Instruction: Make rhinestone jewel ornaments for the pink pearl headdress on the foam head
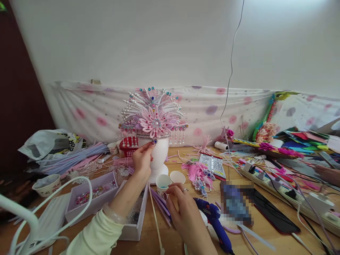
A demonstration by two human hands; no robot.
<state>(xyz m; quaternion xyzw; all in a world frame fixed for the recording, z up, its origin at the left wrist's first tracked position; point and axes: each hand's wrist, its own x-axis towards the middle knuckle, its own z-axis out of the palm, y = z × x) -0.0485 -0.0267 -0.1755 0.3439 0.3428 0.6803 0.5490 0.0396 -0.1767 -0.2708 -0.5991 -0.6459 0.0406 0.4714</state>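
Note:
A pink and white headdress (156,122) with pearls, colored gems and a large pink flower sits on a white head-shaped stand (159,156). My left hand (142,159) reaches to the front of its lower band, with thumb and fingers closed on a small blue gem (154,141) just below the pearl edge. Over the near side of a paper cup (162,180) holding small blue bits, my right hand (183,209) has its thumb and fingers bent together. Whatever is between those fingertips is too small to make out. A second paper cup (177,177) stands beside it.
A blue hot glue gun (215,219) lies right of my right hand. Trays of beads (91,194) stand at left, near a white curved lamp arm (18,209). A phone (275,210) and power strip (289,196) are at right, where another person's hand (325,173) shows.

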